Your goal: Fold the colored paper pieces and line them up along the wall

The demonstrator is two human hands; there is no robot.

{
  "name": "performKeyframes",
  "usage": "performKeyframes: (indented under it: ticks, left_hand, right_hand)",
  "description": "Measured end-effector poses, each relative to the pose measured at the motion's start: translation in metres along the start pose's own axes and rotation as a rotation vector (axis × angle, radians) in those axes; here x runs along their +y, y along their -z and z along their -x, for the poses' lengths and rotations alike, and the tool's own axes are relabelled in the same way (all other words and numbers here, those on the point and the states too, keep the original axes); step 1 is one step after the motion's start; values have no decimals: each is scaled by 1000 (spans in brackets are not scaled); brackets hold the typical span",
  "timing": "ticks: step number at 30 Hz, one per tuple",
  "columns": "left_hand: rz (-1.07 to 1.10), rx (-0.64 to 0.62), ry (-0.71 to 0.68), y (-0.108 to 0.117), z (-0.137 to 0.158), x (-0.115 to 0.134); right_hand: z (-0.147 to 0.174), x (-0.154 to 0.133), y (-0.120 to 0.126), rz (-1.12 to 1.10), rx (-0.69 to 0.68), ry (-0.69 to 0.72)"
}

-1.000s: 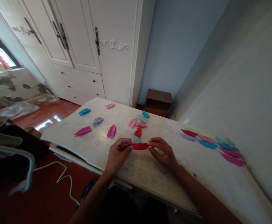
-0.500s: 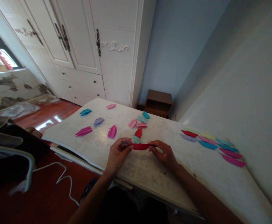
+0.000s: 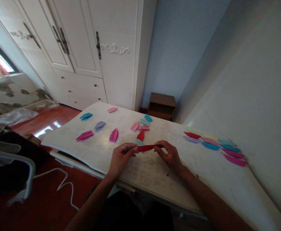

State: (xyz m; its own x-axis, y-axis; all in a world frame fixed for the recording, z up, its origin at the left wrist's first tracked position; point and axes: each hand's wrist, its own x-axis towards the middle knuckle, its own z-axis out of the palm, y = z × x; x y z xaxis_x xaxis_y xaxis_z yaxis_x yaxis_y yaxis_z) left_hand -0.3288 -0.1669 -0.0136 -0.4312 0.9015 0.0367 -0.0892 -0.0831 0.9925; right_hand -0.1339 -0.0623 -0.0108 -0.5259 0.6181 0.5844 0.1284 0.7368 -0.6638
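Note:
A narrow strip of folded red paper (image 3: 145,148) is stretched level between my two hands, above the near part of the table. My left hand (image 3: 122,157) pinches its left end between thumb and fingers. At the right end, my right hand (image 3: 168,155) grips it the same way. Just beyond the strip lie a pale teal folded paper (image 3: 139,142), partly hidden by it, and another red folded paper (image 3: 140,135). Pink folded papers (image 3: 135,126) and a blue one (image 3: 148,117) lie farther back.
Several folded papers, among them a magenta one (image 3: 84,135), are scattered on the left of the white table (image 3: 159,179). Flat boat-shaped papers (image 3: 211,146) lie in rows at the right by the wall. A white wardrobe (image 3: 116,73) and a brown nightstand (image 3: 162,100) stand behind.
The right end of the red strip has risen slightly, so it tilts a little. Both hands keep their pinch. The whole view has shifted a bit.

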Motion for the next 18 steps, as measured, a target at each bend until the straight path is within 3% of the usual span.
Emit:
performKeyframes:
  ticks: [11, 18]
  left_hand:
    - [-21, -89, 35, -24, -15, 8]
    - [-97, -256, -47, -85, -36, 24]
  right_hand:
    - [1, 4, 21, -39, 100, -142]
    - [29, 9, 68, -110, 248, -325]
